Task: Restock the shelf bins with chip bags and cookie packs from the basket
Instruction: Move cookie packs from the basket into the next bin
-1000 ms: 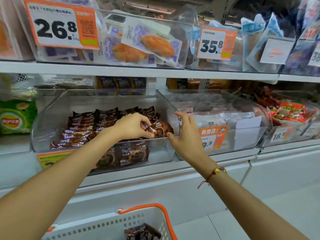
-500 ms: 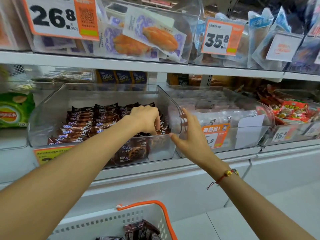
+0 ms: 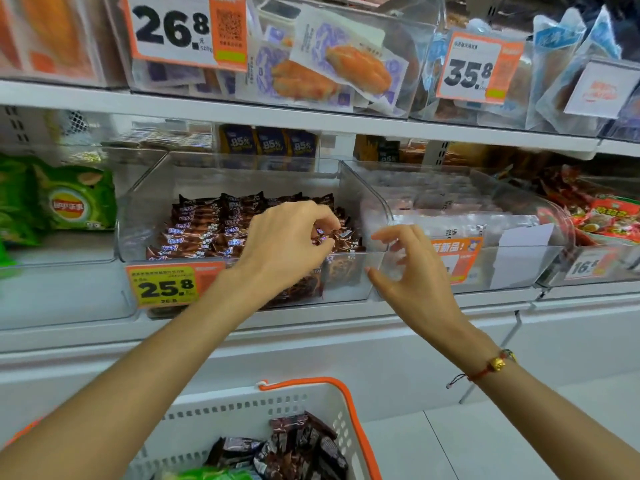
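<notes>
A clear shelf bin (image 3: 349, 285) holds rows of brown cookie packs (image 3: 207, 230). My left hand (image 3: 284, 247) reaches over the bin's front edge, with curled fingers and thumb pinching a brown cookie pack (image 3: 343, 237) at the right end of the pile. My right hand (image 3: 412, 271) hovers in front of the bin's right front corner, fingers spread and relaxed, holding nothing. Below, a white basket with an orange rim (image 3: 349, 400) holds more brown cookie packs (image 3: 298, 448) and the top of a green bag (image 3: 214, 474).
Green chip bags (image 3: 79, 202) fill the bin to the left. A clear bin of pale packs (image 3: 460, 216) stands to the right, with red packs (image 3: 609, 216) beyond. An upper shelf (image 3: 311, 117) with pastry bins hangs close overhead. A yellow 25.8 price tag (image 3: 166, 285) is on the bin front.
My right hand has let go of the bin's right edge and drawn back a little toward me. My left hand has stayed on the packs at the right end of the pile.
</notes>
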`<state>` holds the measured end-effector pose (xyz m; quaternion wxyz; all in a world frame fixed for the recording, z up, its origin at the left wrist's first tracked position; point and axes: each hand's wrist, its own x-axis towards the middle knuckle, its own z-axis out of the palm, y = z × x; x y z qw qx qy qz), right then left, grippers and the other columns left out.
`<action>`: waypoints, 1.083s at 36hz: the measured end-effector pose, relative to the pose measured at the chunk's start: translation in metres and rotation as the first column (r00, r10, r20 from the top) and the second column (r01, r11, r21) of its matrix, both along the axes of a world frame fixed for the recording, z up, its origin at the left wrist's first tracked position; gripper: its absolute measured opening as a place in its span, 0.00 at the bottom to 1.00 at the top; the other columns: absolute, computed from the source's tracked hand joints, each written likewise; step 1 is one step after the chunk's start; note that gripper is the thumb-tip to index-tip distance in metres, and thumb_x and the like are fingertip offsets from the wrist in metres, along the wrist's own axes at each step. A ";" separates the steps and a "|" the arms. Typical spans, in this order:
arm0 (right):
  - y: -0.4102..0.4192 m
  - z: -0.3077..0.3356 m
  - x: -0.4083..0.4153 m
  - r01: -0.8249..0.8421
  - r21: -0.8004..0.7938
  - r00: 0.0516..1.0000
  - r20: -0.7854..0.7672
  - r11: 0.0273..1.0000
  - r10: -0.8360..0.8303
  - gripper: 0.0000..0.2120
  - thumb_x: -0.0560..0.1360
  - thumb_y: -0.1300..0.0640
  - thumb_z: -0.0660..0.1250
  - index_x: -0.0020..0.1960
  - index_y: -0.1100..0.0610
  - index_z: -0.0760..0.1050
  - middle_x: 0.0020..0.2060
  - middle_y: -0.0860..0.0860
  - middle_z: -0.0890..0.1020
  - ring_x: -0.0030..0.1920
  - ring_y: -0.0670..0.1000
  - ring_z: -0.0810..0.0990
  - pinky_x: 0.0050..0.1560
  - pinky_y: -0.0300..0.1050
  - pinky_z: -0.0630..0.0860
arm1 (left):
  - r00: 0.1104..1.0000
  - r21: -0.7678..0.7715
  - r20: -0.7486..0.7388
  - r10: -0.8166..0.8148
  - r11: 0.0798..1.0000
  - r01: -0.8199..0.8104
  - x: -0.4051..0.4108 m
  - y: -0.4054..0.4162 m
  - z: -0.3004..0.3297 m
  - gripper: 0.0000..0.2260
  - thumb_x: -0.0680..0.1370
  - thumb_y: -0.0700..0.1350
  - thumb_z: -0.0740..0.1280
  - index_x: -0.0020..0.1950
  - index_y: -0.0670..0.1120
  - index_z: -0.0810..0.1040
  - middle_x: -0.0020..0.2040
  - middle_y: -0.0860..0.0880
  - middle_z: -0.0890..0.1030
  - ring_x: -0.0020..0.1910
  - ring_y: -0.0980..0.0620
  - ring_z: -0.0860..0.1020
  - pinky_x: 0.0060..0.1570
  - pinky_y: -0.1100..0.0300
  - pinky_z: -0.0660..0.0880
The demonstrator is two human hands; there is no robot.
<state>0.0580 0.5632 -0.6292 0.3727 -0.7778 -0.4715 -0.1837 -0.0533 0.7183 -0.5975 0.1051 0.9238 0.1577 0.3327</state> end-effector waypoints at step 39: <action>-0.009 -0.272 -0.144 -0.500 -0.864 0.865 -0.501 0.051 -0.011 0.33 0.70 0.46 0.74 0.65 0.62 0.64 0.59 0.59 0.74 0.58 0.59 0.73 0.53 0.50 0.73 | 0.543 -0.404 -0.789 -0.286 0.908 -0.108 -0.160 -0.033 -0.317 0.21 0.76 0.53 0.68 0.69 0.57 0.70 0.72 0.51 0.62 0.72 0.48 0.58 0.71 0.50 0.60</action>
